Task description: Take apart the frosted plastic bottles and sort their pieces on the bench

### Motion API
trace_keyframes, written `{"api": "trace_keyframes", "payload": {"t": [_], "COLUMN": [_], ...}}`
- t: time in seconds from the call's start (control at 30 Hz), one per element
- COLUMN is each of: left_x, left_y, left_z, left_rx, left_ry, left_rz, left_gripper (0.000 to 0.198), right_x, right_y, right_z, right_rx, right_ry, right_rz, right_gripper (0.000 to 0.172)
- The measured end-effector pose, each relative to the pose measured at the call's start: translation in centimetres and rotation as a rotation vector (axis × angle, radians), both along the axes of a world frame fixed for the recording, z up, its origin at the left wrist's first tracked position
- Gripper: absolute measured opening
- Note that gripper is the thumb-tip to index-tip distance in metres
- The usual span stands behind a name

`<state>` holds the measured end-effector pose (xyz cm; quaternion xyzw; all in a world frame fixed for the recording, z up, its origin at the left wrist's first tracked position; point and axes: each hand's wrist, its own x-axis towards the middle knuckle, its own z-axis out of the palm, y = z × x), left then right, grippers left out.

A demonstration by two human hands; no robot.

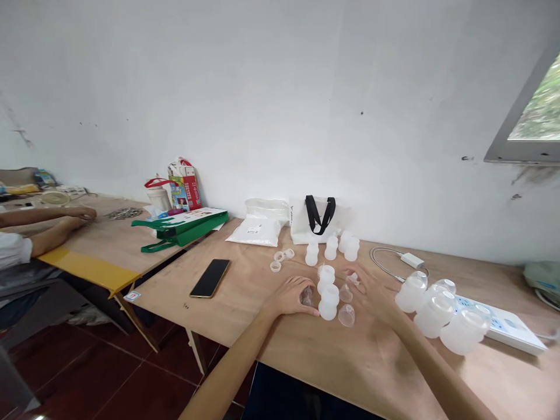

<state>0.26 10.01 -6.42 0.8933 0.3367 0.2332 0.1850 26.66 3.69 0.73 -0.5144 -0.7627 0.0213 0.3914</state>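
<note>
My left hand (294,296) curves around a small clear piece (307,296) at the table's middle, beside a frosted white bottle (328,302). A second frosted bottle (326,277) stands just behind that one. My right hand (370,291) has its fingers bent around a small translucent piece (353,279), partly hidden by the fingers. Between the hands lie clear domed caps (346,315). Several frosted bottles (331,248) stand farther back. At the right are several bottles topped with clear caps (434,310). White rings (275,266) lie behind my left hand.
A black phone (210,278) lies at the left. White packets (255,231) and a white bag with black handles (301,227) rest by the wall. A power strip (518,333) and cable (380,249) are at the right. Another person's hands (83,213) are over the left table.
</note>
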Motion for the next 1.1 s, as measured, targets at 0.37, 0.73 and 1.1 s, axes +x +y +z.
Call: {"api": "trace_keyframes", "payload": {"t": [0.37, 0.73, 1.1], "left_x": [0.0, -0.1, -1.3], "left_y": [0.9, 0.7, -0.8], "left_z": [-1.1, -0.9, 0.3], "left_rx": [-0.011, -0.041, -0.243], "left_ry": [-0.05, -0.064, -0.145], "left_rz": [0.04, 0.031, 0.109], "left_gripper": [0.07, 0.062, 0.103], "right_x": [-2.0, -3.5, 0.7], "right_y": [-3.6, -1.8, -4.0], "right_z": [-6.3, -6.0, -7.8], "right_rx": [-0.12, 0.01, -0.23], "right_ry": [0.125, -0.134, -0.062], "right_rz": [-0.033, -0.016, -0.083], "right_gripper": [0.049, 0.056, 0.025]}}
